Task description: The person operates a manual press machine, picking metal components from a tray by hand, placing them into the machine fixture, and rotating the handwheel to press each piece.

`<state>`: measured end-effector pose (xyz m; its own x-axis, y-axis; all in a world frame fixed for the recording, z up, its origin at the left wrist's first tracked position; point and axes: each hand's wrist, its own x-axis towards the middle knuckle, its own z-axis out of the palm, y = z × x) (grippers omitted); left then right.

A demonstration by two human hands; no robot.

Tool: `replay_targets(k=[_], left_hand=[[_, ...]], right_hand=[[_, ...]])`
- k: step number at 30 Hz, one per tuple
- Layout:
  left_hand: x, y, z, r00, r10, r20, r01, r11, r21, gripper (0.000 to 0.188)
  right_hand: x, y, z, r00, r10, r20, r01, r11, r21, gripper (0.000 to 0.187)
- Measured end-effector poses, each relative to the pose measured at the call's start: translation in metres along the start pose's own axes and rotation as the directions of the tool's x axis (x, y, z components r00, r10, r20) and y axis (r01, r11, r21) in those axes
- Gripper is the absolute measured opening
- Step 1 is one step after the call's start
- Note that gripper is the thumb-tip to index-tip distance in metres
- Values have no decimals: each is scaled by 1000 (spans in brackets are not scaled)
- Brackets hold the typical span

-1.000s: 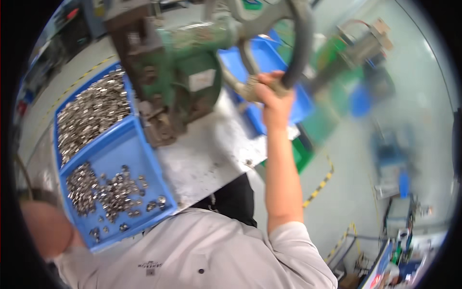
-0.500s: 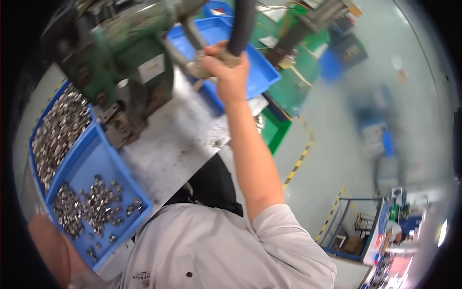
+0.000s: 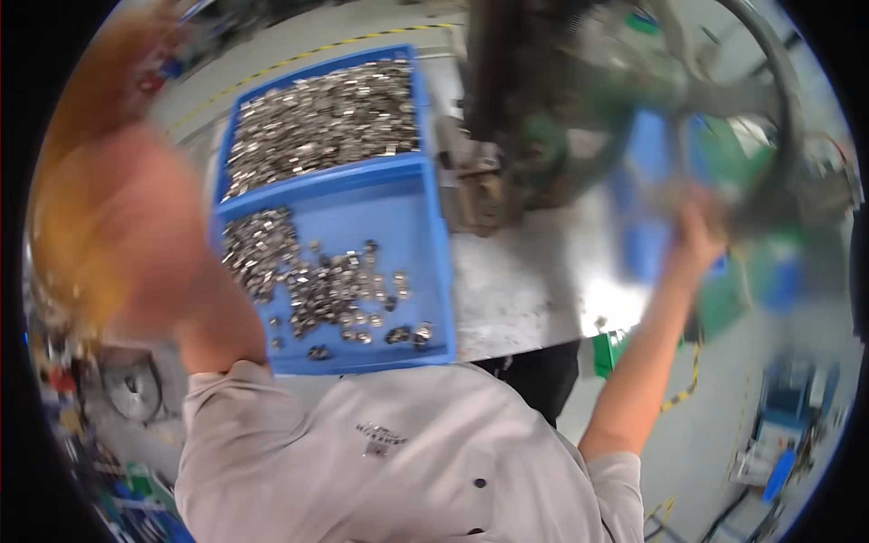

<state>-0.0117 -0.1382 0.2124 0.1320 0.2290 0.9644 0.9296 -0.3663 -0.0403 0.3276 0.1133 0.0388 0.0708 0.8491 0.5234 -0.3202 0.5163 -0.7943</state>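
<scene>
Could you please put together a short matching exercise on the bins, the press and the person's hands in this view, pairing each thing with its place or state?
Things:
1. far blue bin
2. near blue bin
3. right hand
4. left forearm

Places or states:
A. raised at the left edge, badly blurred
B. up at the dark handwheel of the green press
C. heaped almost full with small metal parts
D. only a loose scatter of metal parts, much blue floor bare

Pairs: 1-C, 2-D, 3-B, 4-A
</scene>
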Motion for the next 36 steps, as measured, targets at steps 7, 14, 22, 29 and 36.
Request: replay_targets(k=[7,14,22,29,36], left_hand=[[-216,-44,-16,343,-823,452,546,566,617,29],[-241,-12,-4,222,-804,551,582,563,587,23],[-243,-16,44,246,-664,706,576,686,444,16],[-188,-17,71,13,-823,568,929,220,297,16],[-177,-16,94,-92,-798,596,872,-353,-339,14]], right_hand=[[-2,4,3,998,9,56,-9,1000,-4,31],[-1,3,14,1000,-11,20,11,1000,-2,31],[-5,1,12,999,-30,20,29,999,21,29],[-2,-2,23,996,-44,-81,37,996,-78,25],[3,-20,26,980,-135,-145,76,933,-352,22]])
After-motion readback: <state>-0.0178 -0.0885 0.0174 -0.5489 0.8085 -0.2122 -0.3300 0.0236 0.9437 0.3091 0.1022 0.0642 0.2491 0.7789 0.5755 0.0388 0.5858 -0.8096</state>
